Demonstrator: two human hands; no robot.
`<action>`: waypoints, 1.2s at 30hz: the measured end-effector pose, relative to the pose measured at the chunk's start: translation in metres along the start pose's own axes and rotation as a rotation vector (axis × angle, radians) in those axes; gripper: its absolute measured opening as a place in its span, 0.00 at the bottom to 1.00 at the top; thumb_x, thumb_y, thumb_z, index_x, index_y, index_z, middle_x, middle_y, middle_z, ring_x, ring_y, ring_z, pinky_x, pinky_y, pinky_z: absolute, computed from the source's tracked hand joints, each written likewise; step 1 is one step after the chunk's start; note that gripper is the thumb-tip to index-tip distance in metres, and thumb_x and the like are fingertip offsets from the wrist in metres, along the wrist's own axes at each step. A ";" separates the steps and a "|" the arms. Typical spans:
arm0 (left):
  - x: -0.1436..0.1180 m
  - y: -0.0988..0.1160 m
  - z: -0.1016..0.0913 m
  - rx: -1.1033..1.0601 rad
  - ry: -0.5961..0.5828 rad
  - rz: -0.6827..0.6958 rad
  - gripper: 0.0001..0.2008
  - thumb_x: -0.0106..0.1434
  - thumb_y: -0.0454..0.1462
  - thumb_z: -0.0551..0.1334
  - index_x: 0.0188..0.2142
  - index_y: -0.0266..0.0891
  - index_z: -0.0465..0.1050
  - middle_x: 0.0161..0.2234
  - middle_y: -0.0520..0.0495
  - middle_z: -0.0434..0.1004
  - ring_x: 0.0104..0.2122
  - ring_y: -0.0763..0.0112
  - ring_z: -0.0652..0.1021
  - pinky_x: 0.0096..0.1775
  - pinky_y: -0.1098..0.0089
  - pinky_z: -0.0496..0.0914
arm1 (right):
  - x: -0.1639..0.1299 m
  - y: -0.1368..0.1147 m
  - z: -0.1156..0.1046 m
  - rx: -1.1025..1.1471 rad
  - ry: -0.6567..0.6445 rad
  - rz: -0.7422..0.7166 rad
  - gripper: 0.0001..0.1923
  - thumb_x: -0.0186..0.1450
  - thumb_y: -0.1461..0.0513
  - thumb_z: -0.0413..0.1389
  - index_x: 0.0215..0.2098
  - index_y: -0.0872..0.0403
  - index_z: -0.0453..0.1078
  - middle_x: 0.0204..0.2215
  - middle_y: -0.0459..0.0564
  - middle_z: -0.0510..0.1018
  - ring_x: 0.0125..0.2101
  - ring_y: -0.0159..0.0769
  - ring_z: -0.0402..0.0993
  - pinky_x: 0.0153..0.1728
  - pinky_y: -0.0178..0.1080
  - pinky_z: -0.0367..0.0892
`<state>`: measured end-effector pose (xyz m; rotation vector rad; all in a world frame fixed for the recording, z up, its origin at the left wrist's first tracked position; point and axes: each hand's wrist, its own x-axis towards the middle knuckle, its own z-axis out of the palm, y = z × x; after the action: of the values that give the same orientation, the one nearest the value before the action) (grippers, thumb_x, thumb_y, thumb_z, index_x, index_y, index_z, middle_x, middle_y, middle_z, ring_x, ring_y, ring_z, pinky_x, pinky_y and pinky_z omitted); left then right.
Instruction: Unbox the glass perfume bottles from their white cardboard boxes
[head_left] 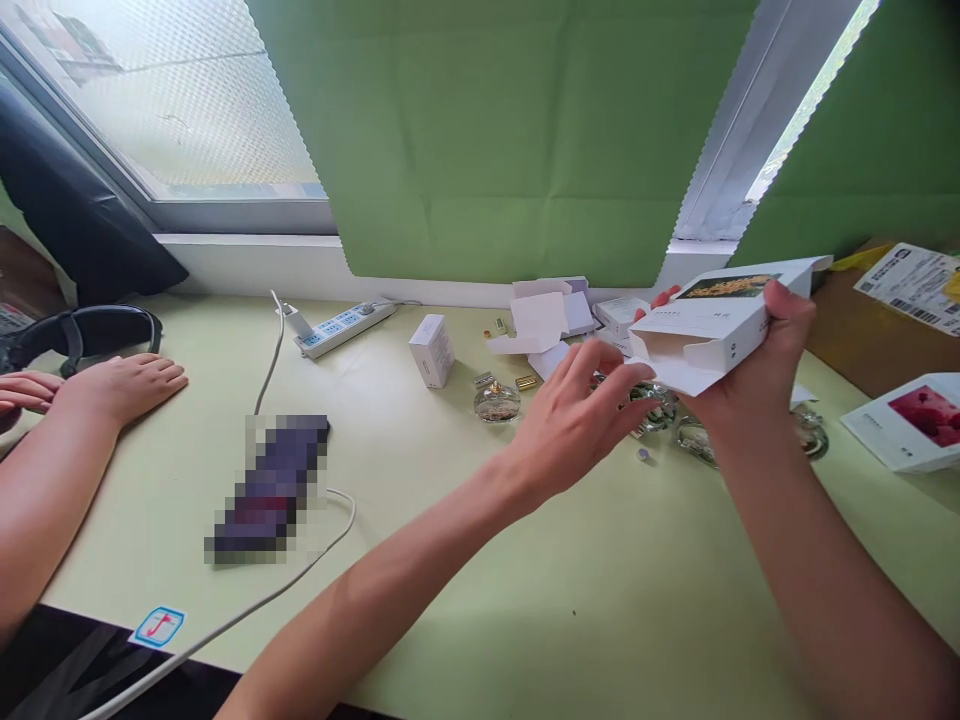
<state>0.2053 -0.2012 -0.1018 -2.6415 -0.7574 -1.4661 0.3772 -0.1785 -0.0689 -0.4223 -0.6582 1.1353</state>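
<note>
In my right hand (pixel 780 340) is a white cardboard box (pixel 739 350), tilted and raised above the table. A picture of small yellow-orange shapes is printed on its top side, and its near end is open with flaps sticking out. My left hand (pixel 574 410) reaches across to that end, thumb and fingers pinching the edge of a flap. Below the hands lie glass perfume bottles (pixel 656 412), partly covered by my arm and fingers. Another glass bottle (pixel 496 402) stands left of my left hand, beside a small gold cap (pixel 526 383).
Unfolded white cartons (pixel 544 318) lie near the window. A closed small white box (pixel 432 351), a power strip (pixel 345 328) and a blurred-out phone (pixel 274 490) with a cable are leftward. Another person's hand (pixel 131 385) rests at far left. A white box with a red picture (pixel 911 422) lies right.
</note>
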 end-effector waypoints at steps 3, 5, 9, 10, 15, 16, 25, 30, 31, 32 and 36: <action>-0.002 -0.004 0.006 -0.035 0.091 -0.068 0.16 0.67 0.44 0.60 0.51 0.40 0.63 0.42 0.44 0.68 0.39 0.69 0.73 0.40 0.66 0.73 | -0.001 0.009 -0.002 -0.010 0.029 0.072 0.10 0.56 0.52 0.57 0.31 0.49 0.68 0.31 0.49 0.76 0.39 0.45 0.76 0.42 0.55 0.72; -0.003 -0.008 0.008 -0.061 0.120 -0.082 0.17 0.66 0.45 0.62 0.48 0.39 0.64 0.42 0.44 0.69 0.39 0.68 0.73 0.40 0.66 0.73 | -0.001 0.014 -0.003 -0.010 0.051 0.101 0.12 0.55 0.52 0.58 0.33 0.49 0.68 0.31 0.48 0.76 0.39 0.45 0.76 0.42 0.55 0.72; -0.002 -0.018 0.007 -0.101 0.151 -0.025 0.15 0.64 0.45 0.64 0.45 0.41 0.67 0.41 0.45 0.70 0.40 0.68 0.73 0.41 0.66 0.72 | -0.002 0.018 -0.006 -0.017 0.030 0.135 0.12 0.55 0.52 0.59 0.33 0.47 0.67 0.32 0.47 0.77 0.40 0.46 0.75 0.40 0.55 0.74; -0.001 -0.020 0.007 -0.113 0.158 -0.008 0.14 0.64 0.44 0.65 0.45 0.41 0.68 0.41 0.44 0.72 0.40 0.68 0.73 0.41 0.66 0.72 | -0.002 0.018 -0.006 -0.023 0.019 0.141 0.11 0.55 0.52 0.59 0.33 0.47 0.67 0.32 0.48 0.77 0.40 0.46 0.75 0.39 0.55 0.74; 0.001 -0.024 0.005 -0.189 0.176 0.029 0.07 0.66 0.36 0.63 0.44 0.40 0.72 0.41 0.46 0.76 0.41 0.70 0.75 0.43 0.67 0.72 | -0.002 0.020 -0.007 -0.018 0.013 0.145 0.12 0.55 0.52 0.59 0.32 0.48 0.65 0.32 0.49 0.77 0.39 0.46 0.76 0.42 0.56 0.73; 0.001 -0.025 0.005 -0.199 0.185 0.027 0.06 0.66 0.36 0.63 0.43 0.41 0.73 0.41 0.46 0.77 0.41 0.70 0.75 0.42 0.67 0.72 | -0.002 0.021 -0.006 -0.014 0.015 0.151 0.13 0.55 0.52 0.59 0.32 0.48 0.65 0.32 0.49 0.77 0.39 0.46 0.76 0.42 0.56 0.73; 0.001 -0.025 0.006 -0.242 0.212 0.046 0.07 0.66 0.34 0.62 0.44 0.40 0.76 0.40 0.45 0.78 0.41 0.71 0.77 0.43 0.68 0.74 | -0.009 0.024 -0.001 0.003 0.001 0.224 0.15 0.52 0.52 0.62 0.31 0.49 0.64 0.34 0.51 0.78 0.41 0.46 0.76 0.40 0.49 0.75; 0.001 -0.026 0.005 -0.260 0.243 0.027 0.05 0.65 0.35 0.64 0.41 0.39 0.76 0.39 0.46 0.78 0.38 0.72 0.78 0.40 0.70 0.74 | -0.012 0.023 0.001 -0.039 -0.020 0.222 0.13 0.54 0.52 0.60 0.31 0.49 0.66 0.33 0.50 0.79 0.40 0.47 0.76 0.36 0.50 0.75; 0.002 -0.026 0.005 -0.254 0.249 0.014 0.04 0.65 0.36 0.64 0.40 0.39 0.75 0.38 0.46 0.77 0.37 0.72 0.78 0.39 0.70 0.73 | -0.012 0.023 0.001 -0.039 -0.024 0.224 0.13 0.54 0.52 0.61 0.31 0.49 0.66 0.33 0.50 0.79 0.41 0.48 0.77 0.35 0.49 0.75; 0.002 -0.026 0.005 -0.244 0.251 0.001 0.04 0.65 0.37 0.64 0.39 0.38 0.75 0.37 0.45 0.77 0.37 0.72 0.78 0.38 0.71 0.73 | -0.013 0.023 0.001 -0.039 -0.031 0.230 0.13 0.53 0.52 0.61 0.32 0.49 0.67 0.33 0.50 0.80 0.40 0.47 0.77 0.34 0.48 0.76; 0.003 -0.026 0.002 -0.231 0.228 -0.001 0.05 0.64 0.37 0.65 0.39 0.39 0.73 0.37 0.46 0.77 0.37 0.71 0.77 0.37 0.70 0.73 | -0.013 0.022 0.000 -0.065 -0.089 0.281 0.20 0.52 0.50 0.62 0.38 0.53 0.71 0.34 0.54 0.80 0.38 0.48 0.77 0.28 0.44 0.76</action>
<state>0.1972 -0.1762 -0.1059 -2.5595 -0.6033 -1.9190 0.3585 -0.1826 -0.0861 -0.5345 -0.7301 1.4081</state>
